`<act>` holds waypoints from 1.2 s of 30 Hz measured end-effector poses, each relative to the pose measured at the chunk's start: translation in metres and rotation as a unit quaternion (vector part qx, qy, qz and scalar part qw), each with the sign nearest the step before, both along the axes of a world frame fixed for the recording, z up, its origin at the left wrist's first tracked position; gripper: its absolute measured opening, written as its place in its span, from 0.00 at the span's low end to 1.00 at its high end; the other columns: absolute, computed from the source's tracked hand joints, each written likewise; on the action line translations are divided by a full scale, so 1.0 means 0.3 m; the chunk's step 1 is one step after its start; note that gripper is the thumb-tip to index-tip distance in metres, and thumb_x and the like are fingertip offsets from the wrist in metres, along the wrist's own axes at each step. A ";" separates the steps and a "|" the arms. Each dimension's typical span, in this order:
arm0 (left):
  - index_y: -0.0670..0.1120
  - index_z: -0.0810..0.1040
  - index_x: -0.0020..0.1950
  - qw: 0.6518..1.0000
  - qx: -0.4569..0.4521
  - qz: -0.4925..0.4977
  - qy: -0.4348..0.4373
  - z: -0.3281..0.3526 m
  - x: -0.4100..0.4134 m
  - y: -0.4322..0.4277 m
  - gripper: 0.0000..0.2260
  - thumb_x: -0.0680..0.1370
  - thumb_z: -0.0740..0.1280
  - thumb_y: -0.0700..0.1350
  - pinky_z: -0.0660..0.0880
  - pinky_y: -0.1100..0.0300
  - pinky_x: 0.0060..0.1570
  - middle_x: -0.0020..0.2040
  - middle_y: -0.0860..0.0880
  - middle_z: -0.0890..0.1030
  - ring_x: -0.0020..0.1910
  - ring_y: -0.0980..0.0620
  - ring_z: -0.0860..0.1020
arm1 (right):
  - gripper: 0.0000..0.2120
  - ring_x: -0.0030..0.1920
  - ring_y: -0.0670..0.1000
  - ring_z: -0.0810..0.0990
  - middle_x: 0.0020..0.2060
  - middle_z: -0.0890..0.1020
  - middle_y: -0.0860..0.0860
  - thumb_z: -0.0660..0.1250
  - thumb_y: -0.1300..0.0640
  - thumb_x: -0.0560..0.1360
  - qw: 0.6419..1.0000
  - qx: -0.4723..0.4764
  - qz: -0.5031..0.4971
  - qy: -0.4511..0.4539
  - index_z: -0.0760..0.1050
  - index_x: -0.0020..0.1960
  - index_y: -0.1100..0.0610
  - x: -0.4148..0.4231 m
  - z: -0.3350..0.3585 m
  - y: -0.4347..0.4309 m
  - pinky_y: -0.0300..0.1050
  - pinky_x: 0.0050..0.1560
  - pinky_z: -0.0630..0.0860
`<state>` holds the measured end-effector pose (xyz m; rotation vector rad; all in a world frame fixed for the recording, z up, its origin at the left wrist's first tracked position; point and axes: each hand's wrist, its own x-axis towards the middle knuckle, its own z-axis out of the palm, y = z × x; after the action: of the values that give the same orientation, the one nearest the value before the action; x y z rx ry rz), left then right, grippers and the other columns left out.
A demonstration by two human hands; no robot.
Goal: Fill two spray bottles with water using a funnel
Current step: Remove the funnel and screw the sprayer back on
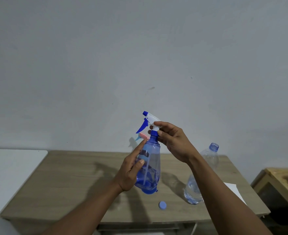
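Observation:
A clear blue spray bottle (151, 168) is held upright above the wooden table (72, 180). My left hand (131, 172) holds its body, index finger stretched up along the side. My right hand (172, 141) pinches the blue collar under the white and blue spray head (149, 119). Some water sits in the bottle's bottom. Behind it, a second sprayer's pink and light-blue head (142, 136) peeks out; its body is hidden. No funnel is in view.
An uncapped clear water bottle (193, 189), partly filled, stands on the table behind my right forearm. Its blue cap (162, 205) lies near the front edge. White paper (233, 188) lies at the right, a white surface (12, 167) at left, a wooden stand (284, 180) at far right.

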<state>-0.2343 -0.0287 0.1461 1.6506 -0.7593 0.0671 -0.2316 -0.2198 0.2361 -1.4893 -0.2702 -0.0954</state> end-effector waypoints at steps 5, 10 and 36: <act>0.53 0.59 0.79 1.000 0.015 0.006 0.001 -0.010 0.014 0.008 0.27 0.80 0.57 0.52 0.75 0.52 0.63 0.69 0.58 0.74 0.65 0.50 0.76 | 0.14 0.58 0.57 0.83 0.59 0.82 0.58 0.59 0.68 0.82 1.000 0.003 0.014 0.003 0.77 0.63 0.59 -0.001 0.002 -0.003 0.47 0.56 0.80; 0.57 0.59 0.78 0.999 0.037 0.019 -0.007 -0.012 0.024 0.016 0.26 0.80 0.57 0.53 0.77 0.46 0.60 0.66 0.52 0.76 0.62 0.46 0.78 | 0.14 0.58 0.57 0.83 0.57 0.84 0.57 0.59 0.69 0.81 1.000 -0.012 0.017 0.003 0.77 0.63 0.59 -0.007 0.002 -0.012 0.50 0.59 0.80; 0.55 0.59 0.79 0.999 0.016 0.031 -0.034 -0.003 0.018 -0.022 0.26 0.80 0.57 0.53 0.75 0.48 0.64 0.75 0.54 0.67 0.68 0.47 0.73 | 0.15 0.57 0.52 0.83 0.54 0.86 0.51 0.65 0.69 0.79 0.997 -0.038 -0.056 -0.044 0.81 0.60 0.54 -0.002 -0.003 0.005 0.42 0.53 0.80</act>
<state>-0.2288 -0.0354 0.1451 1.7092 -0.7638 0.1575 -0.2321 -0.2181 0.2353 -1.5784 -0.2639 -0.2421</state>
